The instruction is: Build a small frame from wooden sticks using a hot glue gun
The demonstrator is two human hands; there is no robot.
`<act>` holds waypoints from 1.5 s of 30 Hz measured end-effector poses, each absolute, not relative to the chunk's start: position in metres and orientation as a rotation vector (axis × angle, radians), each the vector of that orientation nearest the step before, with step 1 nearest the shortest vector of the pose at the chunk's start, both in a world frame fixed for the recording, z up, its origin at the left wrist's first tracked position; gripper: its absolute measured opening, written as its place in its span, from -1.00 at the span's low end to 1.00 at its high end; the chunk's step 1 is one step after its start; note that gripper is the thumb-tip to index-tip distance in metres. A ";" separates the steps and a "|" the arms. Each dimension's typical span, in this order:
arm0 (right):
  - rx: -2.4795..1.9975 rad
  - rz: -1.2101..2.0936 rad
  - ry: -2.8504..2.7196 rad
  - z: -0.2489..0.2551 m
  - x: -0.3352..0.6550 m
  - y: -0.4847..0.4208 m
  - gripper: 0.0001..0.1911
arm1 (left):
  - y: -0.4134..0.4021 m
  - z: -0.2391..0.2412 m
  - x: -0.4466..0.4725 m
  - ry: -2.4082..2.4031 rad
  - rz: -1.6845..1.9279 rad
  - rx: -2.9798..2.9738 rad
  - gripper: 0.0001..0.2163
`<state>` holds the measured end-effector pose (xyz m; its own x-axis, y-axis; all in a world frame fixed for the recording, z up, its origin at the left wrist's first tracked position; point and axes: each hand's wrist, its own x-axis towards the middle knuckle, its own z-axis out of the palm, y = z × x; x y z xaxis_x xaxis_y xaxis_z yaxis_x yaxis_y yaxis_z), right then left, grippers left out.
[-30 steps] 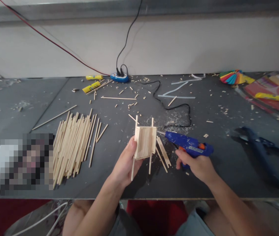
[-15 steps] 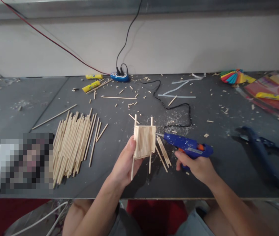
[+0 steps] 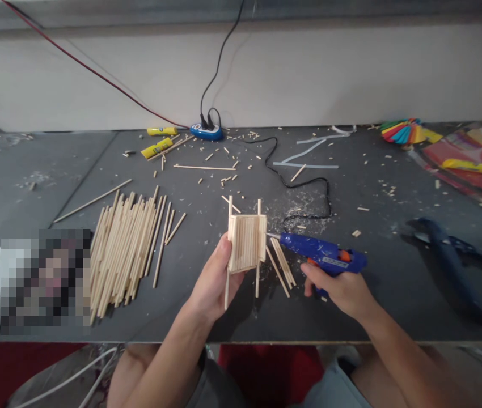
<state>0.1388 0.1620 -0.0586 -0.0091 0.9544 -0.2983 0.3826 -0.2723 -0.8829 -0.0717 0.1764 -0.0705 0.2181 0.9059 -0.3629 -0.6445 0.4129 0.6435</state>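
Note:
My left hand (image 3: 215, 283) grips the left edge of a small chair-like frame (image 3: 247, 243) built from wooden sticks, its thumb along the side and the other fingers hidden behind. Two long sticks stick out above and below its panel. In my right hand (image 3: 338, 289) is a blue hot glue gun (image 3: 321, 252), with fingers wrapped round the handle near the orange trigger. The metal nozzle points left, at the right edge of the frame; whether it touches cannot be made out. A few short sticks (image 3: 283, 263) lie on the table below the nozzle.
Left of my hands lies a large pile of wooden sticks (image 3: 128, 255). Yellow glue tubes (image 3: 158, 148) and a blue power socket (image 3: 207, 132) sit at the back. A black cord (image 3: 300, 186) winds across the table. Dark cutters (image 3: 445, 266) and coloured sticks (image 3: 406, 133) are on the right.
The stick frame and my left hand have shifted slightly left. The glue gun has moved a little left and down, its nozzle still by the frame's right edge.

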 end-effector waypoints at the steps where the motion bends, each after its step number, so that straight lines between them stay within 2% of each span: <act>1: -1.694 1.273 -1.396 -0.058 0.139 0.162 -0.62 | 0.177 -0.070 -0.072 0.791 1.114 0.388 -0.54; 45: -1.690 1.362 -1.494 -0.060 0.142 0.157 -0.66 | 0.183 -0.059 -0.075 0.803 1.170 0.353 -0.53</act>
